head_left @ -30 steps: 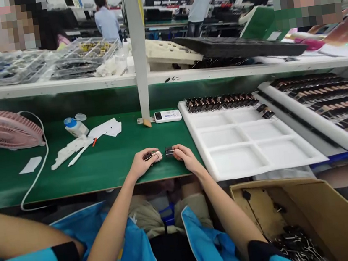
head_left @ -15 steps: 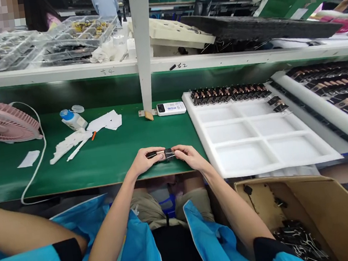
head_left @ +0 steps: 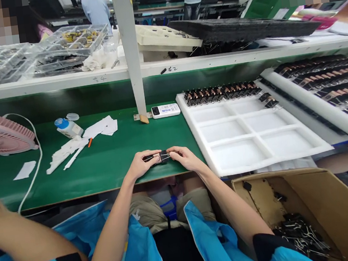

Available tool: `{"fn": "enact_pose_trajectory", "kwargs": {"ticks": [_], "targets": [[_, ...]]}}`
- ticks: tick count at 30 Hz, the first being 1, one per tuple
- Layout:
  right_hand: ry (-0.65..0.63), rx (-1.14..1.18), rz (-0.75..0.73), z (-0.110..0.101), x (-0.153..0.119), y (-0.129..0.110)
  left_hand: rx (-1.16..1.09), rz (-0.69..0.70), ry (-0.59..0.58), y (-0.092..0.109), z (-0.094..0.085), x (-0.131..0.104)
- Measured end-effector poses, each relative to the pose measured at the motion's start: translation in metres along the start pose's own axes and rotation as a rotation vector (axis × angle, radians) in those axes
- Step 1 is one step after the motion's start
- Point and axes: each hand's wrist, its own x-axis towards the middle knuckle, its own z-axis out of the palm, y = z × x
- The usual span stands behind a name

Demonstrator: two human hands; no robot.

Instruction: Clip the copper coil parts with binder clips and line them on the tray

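The 2 hands have come together, and the black clip now touches the small part.
The left hand pinches a small dark and silver part, and the right hand pinches a black clip against it, low over the near edge of the green desk. To do this well, I think both pieces should be kept straight and squeezed slowly. Both arms reach forward, wrists low, fingers curled in. The white tray sits just to the right.
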Motion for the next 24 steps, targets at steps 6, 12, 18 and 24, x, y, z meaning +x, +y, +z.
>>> {"fn": "enact_pose_trajectory", "kwargs": {"ticks": [6, 12, 18, 24], "targets": [[0.039, 0.071, 0.034, 0.008, 0.004, -0.014, 0.026, -0.010, -0.025, 0.003, -0.003, -0.003], [0.053, -0.146, 0.000, 0.007, -0.010, -0.041, -0.088, 0.044, 0.021, -0.008, -0.006, 0.006], [0.526, 0.196, 0.067, -0.110, -0.060, -0.048, -0.045, -0.026, 0.336, -0.017, 0.000, -0.009], [1.186, -0.135, 0.260, -0.301, -0.073, -0.009, 0.224, -0.081, 0.364, -0.014, 0.011, -0.027]]}}
